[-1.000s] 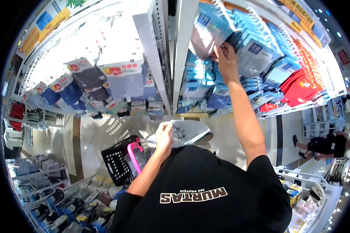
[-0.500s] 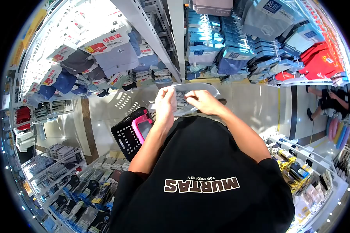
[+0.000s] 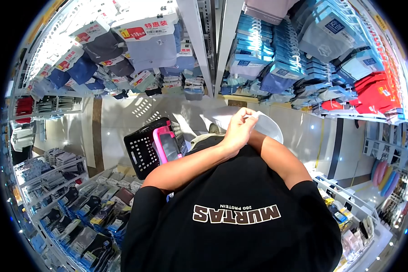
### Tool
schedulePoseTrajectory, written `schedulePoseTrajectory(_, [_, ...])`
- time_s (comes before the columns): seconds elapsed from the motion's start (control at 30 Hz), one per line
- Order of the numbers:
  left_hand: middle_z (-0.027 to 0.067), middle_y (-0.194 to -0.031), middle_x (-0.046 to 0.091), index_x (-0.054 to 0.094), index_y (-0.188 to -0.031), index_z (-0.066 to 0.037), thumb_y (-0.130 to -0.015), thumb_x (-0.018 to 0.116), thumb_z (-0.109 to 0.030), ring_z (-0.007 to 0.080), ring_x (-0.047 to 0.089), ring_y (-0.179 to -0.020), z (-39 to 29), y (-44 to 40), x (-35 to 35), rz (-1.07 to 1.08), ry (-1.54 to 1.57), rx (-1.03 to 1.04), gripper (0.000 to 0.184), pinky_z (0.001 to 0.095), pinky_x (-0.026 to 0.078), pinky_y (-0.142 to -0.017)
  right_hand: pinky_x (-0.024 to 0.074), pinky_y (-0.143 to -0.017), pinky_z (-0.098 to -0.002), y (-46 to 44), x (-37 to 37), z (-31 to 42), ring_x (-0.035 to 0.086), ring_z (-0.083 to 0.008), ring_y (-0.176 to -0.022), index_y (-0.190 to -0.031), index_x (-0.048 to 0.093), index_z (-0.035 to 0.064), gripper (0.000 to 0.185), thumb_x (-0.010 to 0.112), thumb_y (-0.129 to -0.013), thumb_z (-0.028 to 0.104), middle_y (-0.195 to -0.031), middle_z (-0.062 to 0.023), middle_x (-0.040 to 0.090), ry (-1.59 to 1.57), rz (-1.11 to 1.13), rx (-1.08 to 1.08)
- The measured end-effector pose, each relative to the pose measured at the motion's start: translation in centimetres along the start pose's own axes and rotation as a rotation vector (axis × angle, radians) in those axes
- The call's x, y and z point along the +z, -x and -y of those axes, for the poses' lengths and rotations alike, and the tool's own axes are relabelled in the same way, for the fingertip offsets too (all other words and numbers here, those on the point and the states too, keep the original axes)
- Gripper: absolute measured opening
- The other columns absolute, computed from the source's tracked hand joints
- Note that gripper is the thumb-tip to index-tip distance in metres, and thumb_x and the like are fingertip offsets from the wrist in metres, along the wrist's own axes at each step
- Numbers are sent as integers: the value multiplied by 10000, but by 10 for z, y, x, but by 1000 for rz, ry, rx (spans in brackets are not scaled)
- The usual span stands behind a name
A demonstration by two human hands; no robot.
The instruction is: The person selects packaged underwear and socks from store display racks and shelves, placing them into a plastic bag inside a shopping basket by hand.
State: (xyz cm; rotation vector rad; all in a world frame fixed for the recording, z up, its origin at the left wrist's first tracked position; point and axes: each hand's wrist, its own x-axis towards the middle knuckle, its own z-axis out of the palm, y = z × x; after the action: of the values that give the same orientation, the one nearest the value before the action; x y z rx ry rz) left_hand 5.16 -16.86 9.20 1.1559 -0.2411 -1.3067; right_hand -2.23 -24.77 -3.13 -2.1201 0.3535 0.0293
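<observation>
My left hand (image 3: 239, 130) reaches across to the right, its fingers pinched on the upper edge of a white, open-mouthed bag (image 3: 273, 127). The bag hangs in front of my body, its pale wall curving out to the right. My right forearm (image 3: 276, 154) runs up toward the bag and passes behind my left hand, so the right hand and its fingers are hidden. What lies inside the bag does not show from here.
A black shopping basket (image 3: 143, 154) with a pink handle (image 3: 157, 138) stands on the floor at my left. Racks of packaged underwear (image 3: 149, 50) and blue-carded packs (image 3: 281, 68) rise ahead. Low bins (image 3: 90, 217) of packets flank me on both sides.
My left hand has moved right, across my right arm, and the bag has shifted right with it. My right hand, visible earlier at the bag with small packets inside, is now hidden.
</observation>
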Motion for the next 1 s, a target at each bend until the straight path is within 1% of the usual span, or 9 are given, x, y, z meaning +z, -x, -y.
schedulePoseTrajectory(0.2, [-42,-738,542,572,-999,-51,-968,588,-201,24,425,-625,16,-8,1,67,-72,35,154,216,319,-532,492,-852,-428,14,-5,-2,631,-358,-1012,-1029,631,15,237,597,-799,62,-1021,-197,667,77,-7,65])
schedulePoseTrajectory(0.5, [-59,-733,514,585,-967,-86,-972,606,-195,21,408,-608,4,-19,-11,-8,16,6,111,200,333,-530,491,-853,-428,7,-8,-23,626,-358,-1022,-1041,628,19,247,606,-802,77,-1040,-200,663,296,-12,17])
schedulePoseTrajectory(0.53, [-59,-751,517,590,-972,-96,-970,615,-203,21,416,-617,2,-21,-16,-32,10,2,110,198,342,-533,490,-853,-428,8,-8,-33,626,-358,-1023,-1043,628,19,249,607,-802,78,-1042,-201,662,251,6,97])
schedulePoseTrajectory(0.57, [-63,-736,515,581,-980,-94,-968,618,-209,16,417,-593,1,-24,-22,-39,42,16,121,197,337,-504,488,-864,-428,6,-4,-60,618,-350,-1039,-1096,601,6,315,652,-825,157,-1084,-219,644,162,129,359])
schedulePoseTrajectory(0.6, [-73,-712,501,575,-999,-94,-963,625,-213,10,403,-566,6,-30,-29,-67,49,52,135,190,308,-477,488,-881,-417,24,-39,5,626,-335,-1035,-1175,564,-22,426,692,-833,196,-1094,-237,639,-77,-103,299])
schedulePoseTrajectory(0.67, [-83,-692,478,574,-1009,-95,-959,629,-211,4,379,-544,-9,-28,-37,-119,93,32,138,185,273,-456,492,-890,-372,38,-63,15,630,-263,-1035,-1215,549,-34,465,711,-834,178,-1100,-194,652,-94,-102,332])
schedulePoseTrajectory(0.77, [-83,-676,471,568,-988,-83,-960,626,-201,9,363,-525,-17,-31,-54,-203,89,42,135,195,254,-446,491,-887,-321,52,-93,36,624,-179,-1001,-1221,561,-29,428,706,-845,114,-1084,-115,668,-537,-224,284])
schedulePoseTrajectory(0.87, [-80,-647,443,573,-985,-68,-966,622,-222,19,347,-507,-28,-29,-64,-246,84,19,163,210,252,-436,491,-883,-297,64,-117,39,626,-140,-969,-1160,599,-16,338,712,-864,102,-1070,-61,671,-709,-331,348])
schedulePoseTrajectory(1.0, [-78,-643,427,571,-1006,-70,-964,621,-232,21,336,-495,-22,-34,-74,-310,3,41,174,215,244,-420,486,-871,-274,57,-137,50,627,-112,-924,-1153,612,-19,349,741,-863,125,-1012,-49,686,-1017,-605,106])
